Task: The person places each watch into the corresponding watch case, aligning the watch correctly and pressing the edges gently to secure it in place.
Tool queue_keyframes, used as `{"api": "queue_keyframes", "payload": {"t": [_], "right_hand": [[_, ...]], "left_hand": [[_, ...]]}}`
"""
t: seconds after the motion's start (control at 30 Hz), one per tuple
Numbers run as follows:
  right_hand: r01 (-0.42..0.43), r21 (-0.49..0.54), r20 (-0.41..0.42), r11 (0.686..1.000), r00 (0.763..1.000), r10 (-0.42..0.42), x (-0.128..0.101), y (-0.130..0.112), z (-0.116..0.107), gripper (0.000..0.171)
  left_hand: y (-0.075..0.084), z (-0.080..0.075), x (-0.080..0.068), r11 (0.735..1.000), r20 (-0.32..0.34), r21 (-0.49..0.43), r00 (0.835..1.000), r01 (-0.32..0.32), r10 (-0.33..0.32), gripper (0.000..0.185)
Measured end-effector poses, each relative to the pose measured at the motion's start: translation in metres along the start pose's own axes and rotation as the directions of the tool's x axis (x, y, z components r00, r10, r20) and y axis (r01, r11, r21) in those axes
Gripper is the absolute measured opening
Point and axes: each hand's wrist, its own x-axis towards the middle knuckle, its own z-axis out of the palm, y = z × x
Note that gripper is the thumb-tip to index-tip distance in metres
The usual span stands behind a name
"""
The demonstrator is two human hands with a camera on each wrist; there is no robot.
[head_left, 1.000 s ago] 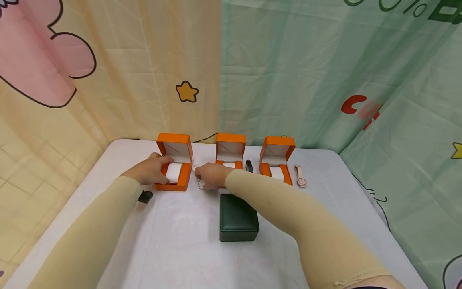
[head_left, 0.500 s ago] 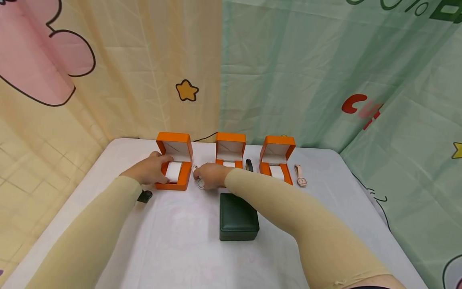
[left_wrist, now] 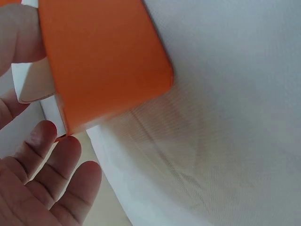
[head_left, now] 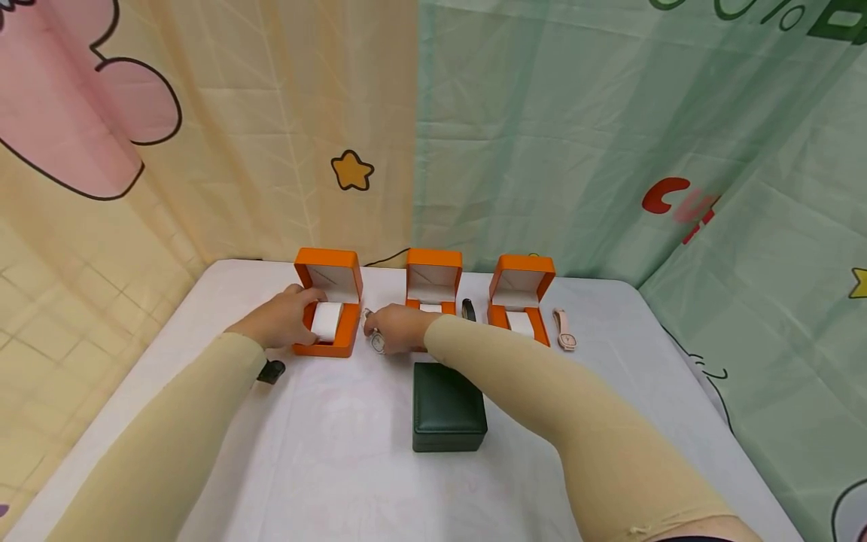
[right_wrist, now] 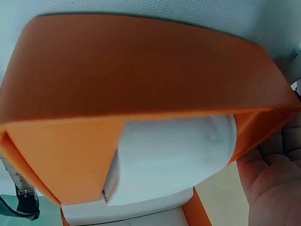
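Presently on record:
Left hand (head_left: 284,322): against the left side of the left orange box (head_left: 330,316); the thumb lies over the box's near left edge and the other fingers (left_wrist: 44,186) are straight and relaxed beside its wall, so the hand is open and steadies the box rather than clasping it.
Left orange box: lid upright, standing at the back left of the tabletop (head_left: 325,452); a white cushion (head_left: 326,321) sits in its base.
Right hand (head_left: 396,329): knuckles up, fingers curled down over a silver watch (head_left: 376,342); whether it pinches the watch or merely covers it cannot be told.
Silver watch: flat on the tabletop, just right of the left orange box and in front of the middle orange box (head_left: 433,286); its dial peeps out at the hand's left edge.
Middle orange box: lid upright, white cushion inside, partly behind the right hand.
Right orange box (head_left: 521,295): lid upright, white cushion inside, standing apart from the hands.
Dark watch (head_left: 468,309): lying between the middle and right boxes.
Pink watch (head_left: 564,330): lying just right of the right orange box.
Green box (head_left: 449,407): shut, in front of the row, near the right forearm.
Black clip (head_left: 272,370): small, beside the left sleeve.
Backdrop: printed cloth, yellow at left, green at right.
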Motion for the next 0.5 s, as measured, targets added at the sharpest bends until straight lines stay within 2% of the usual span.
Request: {"api": "queue_keyframes", "payload": {"t": [0.2, 0.5], "right_hand": [[0.005, 0.049, -0.037, 0.999, 0.999, -0.003, -0.005, 0.003, -0.003, 0.044], [-0.009, 0.181, -0.084, 0.984, 0.996, 0.024, -0.014, 0.008, -0.011, 0.046]], "left_hand": [[0.001, 0.001, -0.001, 0.999, -0.034, 0.009, 0.999, -0.033, 0.033, 0.074], [0.001, 0.002, -0.003, 0.999, -0.063, -0.03, 0.997, -0.035, 0.033, 0.075]]}}
